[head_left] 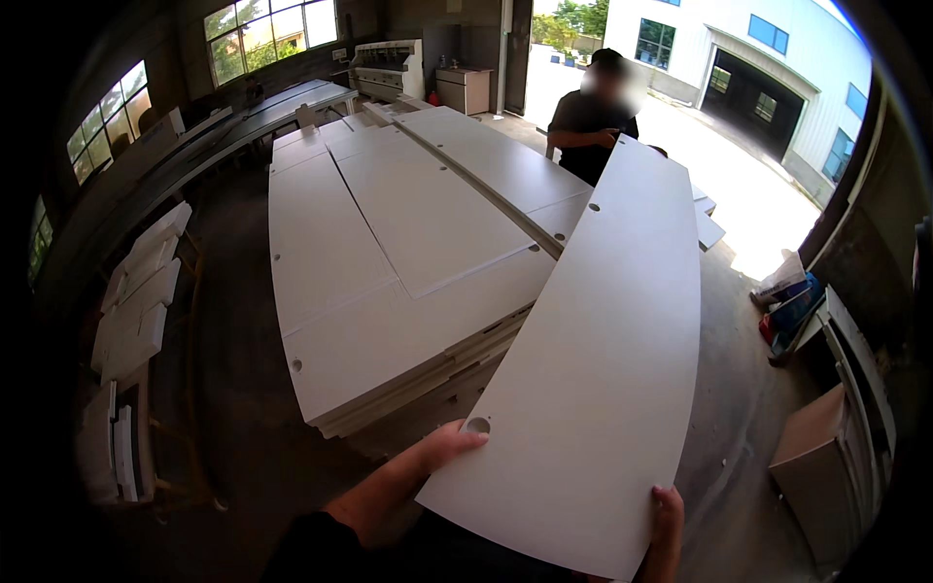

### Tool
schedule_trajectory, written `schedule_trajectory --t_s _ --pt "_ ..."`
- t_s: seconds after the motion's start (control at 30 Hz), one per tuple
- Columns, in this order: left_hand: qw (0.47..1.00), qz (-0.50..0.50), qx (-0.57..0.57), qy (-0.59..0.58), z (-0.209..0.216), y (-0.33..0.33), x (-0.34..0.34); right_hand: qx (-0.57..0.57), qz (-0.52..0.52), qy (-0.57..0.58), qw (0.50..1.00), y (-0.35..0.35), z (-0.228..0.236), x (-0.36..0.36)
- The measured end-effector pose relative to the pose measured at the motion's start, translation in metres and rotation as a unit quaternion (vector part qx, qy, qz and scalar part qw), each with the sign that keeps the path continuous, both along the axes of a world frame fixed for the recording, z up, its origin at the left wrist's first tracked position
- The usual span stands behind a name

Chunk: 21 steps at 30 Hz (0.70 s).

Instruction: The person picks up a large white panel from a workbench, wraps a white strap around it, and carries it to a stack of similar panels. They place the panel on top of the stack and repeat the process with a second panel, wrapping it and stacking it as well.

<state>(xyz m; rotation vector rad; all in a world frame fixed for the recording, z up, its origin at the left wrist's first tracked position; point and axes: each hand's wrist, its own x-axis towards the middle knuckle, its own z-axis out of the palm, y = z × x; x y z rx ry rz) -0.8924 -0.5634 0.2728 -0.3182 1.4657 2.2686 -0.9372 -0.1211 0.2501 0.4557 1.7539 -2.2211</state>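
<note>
A long white panel (603, 350) with round holes along its left edge stretches away from me, its near end between my two hands. My left hand (449, 447) grips the left edge beside the nearest hole, thumb on top and fingers hidden beneath. On the right edge, near the corner, my right hand (668, 520) is closed with its thumb over the top. At the far end stands a person (588, 126) in dark clothes and a cap, with a hand by the panel's end. Left of the panel lies a wide stack of white panels (389, 340), some with round holes.
Smaller white boards (136, 311) rest on a rack at the left. A long dark bench (243, 121) runs along the windows. A brown box (812, 428) and leaning boards stand at the right, near some bags (787, 301). A wide doorway opens outdoors behind the person.
</note>
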Motion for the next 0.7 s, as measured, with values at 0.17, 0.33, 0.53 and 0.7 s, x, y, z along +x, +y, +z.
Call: schedule_trajectory --t_s 0.17,0.33,0.53,0.7 --pt "0.997 -0.042 -0.062 0.017 -0.035 -0.045 0.099 -0.017 -0.03 0.022 0.999 -0.043 0.007 0.132" --pt "0.993 -0.103 -0.05 -0.019 -0.053 -0.053 0.17 -0.019 -0.088 0.059 0.994 -0.043 -0.046 0.258" --pt "0.982 -0.144 -0.058 -0.107 -0.053 -0.069 0.301 -0.069 -0.108 -0.019 0.992 -0.08 -0.039 0.414" --pt "0.979 -0.135 -0.06 -0.137 -0.093 -0.067 0.393 -0.014 -0.159 -0.039 0.986 -0.091 -0.056 0.539"
